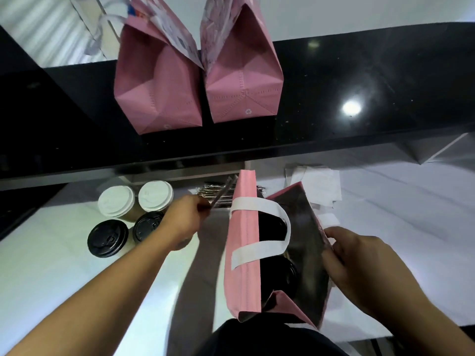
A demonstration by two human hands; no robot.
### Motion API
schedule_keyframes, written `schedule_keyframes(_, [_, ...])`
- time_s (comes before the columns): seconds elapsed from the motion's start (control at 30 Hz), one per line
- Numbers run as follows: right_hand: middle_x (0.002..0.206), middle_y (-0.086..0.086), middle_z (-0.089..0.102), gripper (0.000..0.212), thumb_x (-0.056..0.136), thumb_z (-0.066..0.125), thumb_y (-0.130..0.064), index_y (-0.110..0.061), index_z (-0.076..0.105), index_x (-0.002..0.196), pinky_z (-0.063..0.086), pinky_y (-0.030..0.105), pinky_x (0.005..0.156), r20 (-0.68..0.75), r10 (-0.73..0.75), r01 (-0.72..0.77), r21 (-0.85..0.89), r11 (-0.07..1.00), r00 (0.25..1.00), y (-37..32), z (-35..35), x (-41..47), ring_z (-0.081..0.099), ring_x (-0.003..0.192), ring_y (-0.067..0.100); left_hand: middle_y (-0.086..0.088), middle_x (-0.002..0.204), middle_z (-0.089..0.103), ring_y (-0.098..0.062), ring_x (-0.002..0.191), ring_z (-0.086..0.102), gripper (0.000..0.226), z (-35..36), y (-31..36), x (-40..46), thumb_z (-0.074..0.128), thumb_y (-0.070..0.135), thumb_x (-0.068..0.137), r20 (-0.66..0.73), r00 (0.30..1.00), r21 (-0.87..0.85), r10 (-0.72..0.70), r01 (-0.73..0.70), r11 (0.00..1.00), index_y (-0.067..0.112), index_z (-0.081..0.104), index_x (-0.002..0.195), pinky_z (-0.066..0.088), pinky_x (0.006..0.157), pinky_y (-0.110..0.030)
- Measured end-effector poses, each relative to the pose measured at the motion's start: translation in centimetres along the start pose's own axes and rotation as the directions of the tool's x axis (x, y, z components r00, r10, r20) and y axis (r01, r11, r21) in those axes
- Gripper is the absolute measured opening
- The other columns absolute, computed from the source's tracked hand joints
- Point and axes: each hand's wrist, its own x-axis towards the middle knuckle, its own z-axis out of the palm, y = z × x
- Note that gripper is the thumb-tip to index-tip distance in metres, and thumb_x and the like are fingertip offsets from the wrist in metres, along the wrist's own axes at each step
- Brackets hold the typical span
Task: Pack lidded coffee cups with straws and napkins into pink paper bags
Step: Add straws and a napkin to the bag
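Observation:
An open pink paper bag (pixel 243 258) with white handles stands on the white counter in front of me, with two black-lidded cups (pixel 272 227) inside it. My right hand (pixel 357 260) grips the bag's right wall and holds it open. My left hand (pixel 183 219) is closed on wrapped straws (pixel 222 194), lifted just above the straw pile (pixel 218 192) left of the bag. Several lidded cups stand at the left: two with white lids (pixel 117 201) and two with black lids (pixel 108 238). Napkins (pixel 321 185) lie behind the bag at the right.
Two more pink bags (pixel 159 98) (pixel 244 80) stand side by side on the raised black shelf (pixel 359 86) behind the counter. The white counter (pixel 51 253) extends left and right of the open bag. My dark clothing shows at the bottom edge.

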Motion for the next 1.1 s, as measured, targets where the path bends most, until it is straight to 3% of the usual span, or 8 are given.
schedule_keyframes(0.07, [0.051, -0.009, 0.059, 0.028, 0.093, 0.045, -0.044, -0.03, 0.065, 0.105, 0.05, 0.038, 0.051, 0.007, -0.034, 0.034, 0.029, 0.999, 0.999, 0.2, 0.0, 0.1, 0.056, 0.053, 0.016, 0.006, 0.092, 0.076, -0.014, 0.085, 0.069, 0.006, -1.4, 0.1, -2.0, 0.075, 0.024, 0.09, 0.007, 1.0, 0.011, -0.006, 0.006, 1.0, 0.022, 0.078, 0.096, 0.051, 0.073, -0.026])
schedule_keyframes(0.2, [0.061, -0.022, 0.066, 0.027, 0.097, 0.04, -0.048, -0.037, 0.061, 0.11, 0.052, 0.03, 0.055, 0.069, 0.006, -0.01, 0.059, 0.998, 0.998, 0.7, 0.1, 0.7, 0.06, 0.057, 0.007, 0.017, 0.071, 0.074, 0.002, 0.066, 0.067, 0.008, -4.9, 1.1, -6.0, 0.08, 0.031, 0.086, -0.038, 0.998, -0.073, -0.047, 0.044, 0.996, 0.03, 0.074, 0.081, 0.047, 0.058, -0.019])
schedule_keyframes(0.33, [0.061, -0.021, 0.067, 0.03, 0.099, 0.042, -0.045, -0.035, 0.062, 0.118, 0.056, 0.032, 0.06, 0.094, -0.012, 0.002, 0.101, 0.995, 0.996, 0.9, 0.1, 0.8, 0.063, 0.059, 0.006, 0.014, 0.07, 0.073, -0.002, 0.058, 0.066, 0.013, -9.4, 5.4, -10.1, 0.082, 0.041, 0.083, -0.095, 0.995, -0.115, 0.029, -0.04, 0.993, 0.033, 0.072, 0.078, 0.05, 0.053, -0.024])
schedule_keyframes(0.47, [0.056, -0.025, 0.063, 0.026, 0.099, 0.046, -0.044, -0.034, 0.065, 0.114, 0.045, 0.022, 0.049, 0.055, -0.035, 0.03, 0.095, 0.995, 0.998, 0.9, 0.3, 0.7, 0.06, 0.053, 0.003, 0.005, 0.073, 0.077, -0.006, 0.058, 0.069, 0.007, -11.5, 11.8, -13.4, 0.084, 0.032, 0.084, 0.198, 0.967, -0.334, 0.161, -0.088, 0.938, 0.033, 0.077, 0.084, 0.052, 0.052, -0.018])
schedule_keyframes(0.57, [0.055, -0.022, 0.062, 0.022, 0.099, 0.047, -0.046, -0.034, 0.065, 0.105, 0.041, 0.022, 0.046, 0.03, -0.032, 0.029, 0.099, 0.995, 0.999, 1.0, 0.3, 0.5, 0.059, 0.052, 0.005, 0.007, 0.071, 0.075, -0.004, 0.056, 0.065, 0.009, -9.6, 15.5, -13.5, 0.08, 0.036, 0.084, 0.354, 0.921, -0.122, 0.162, -0.126, 0.984, 0.027, 0.077, 0.084, 0.052, 0.054, -0.023])
schedule_keyframes(0.7, [0.054, -0.012, 0.063, 0.021, 0.097, 0.048, -0.043, -0.031, 0.065, 0.099, 0.052, 0.031, 0.052, 0.019, -0.002, 0.0, 0.116, 0.993, 1.0, 1.2, 0.1, 0.4, 0.059, 0.053, 0.008, 0.009, 0.066, 0.069, -0.009, 0.056, 0.062, 0.028, -5.4, 18.9, -12.0, 0.076, 0.038, 0.084, 0.387, 0.913, 0.132, 0.131, -0.195, 0.972, 0.012, 0.072, 0.074, 0.05, 0.055, -0.025])
schedule_keyframes(0.87, [0.058, -0.006, 0.061, 0.023, 0.096, 0.047, -0.044, -0.032, 0.065, 0.105, 0.05, 0.032, 0.052, 0.004, 0.01, -0.011, 0.125, 0.992, 1.0, 1.5, 0.2, 0.1, 0.058, 0.057, 0.01, -0.005, 0.061, 0.07, -0.026, 0.06, 0.066, 0.021, -0.4, 21.8, -9.8, 0.068, 0.022, 0.086, 0.447, 0.894, 0.272, 0.041, -0.18, 0.945, 0.008, 0.069, 0.071, 0.048, 0.052, -0.029])
schedule_keyframes(1.1, [0.063, -0.005, 0.065, 0.023, 0.094, 0.046, -0.039, -0.027, 0.064, 0.102, 0.055, 0.037, 0.057, -0.003, 0.022, -0.021, 0.124, 0.992, 1.0, 1.8, 0.2, 0.1, 0.062, 0.063, 0.013, -0.008, 0.068, 0.052, -0.027, 0.065, 0.054, 0.02, 3.5, 22.1, -8.2, 0.063, 0.013, 0.095, 0.424, 0.906, 0.42, -0.014, -0.182, 0.889, 0.007, 0.061, 0.076, 0.04, 0.058, -0.034])
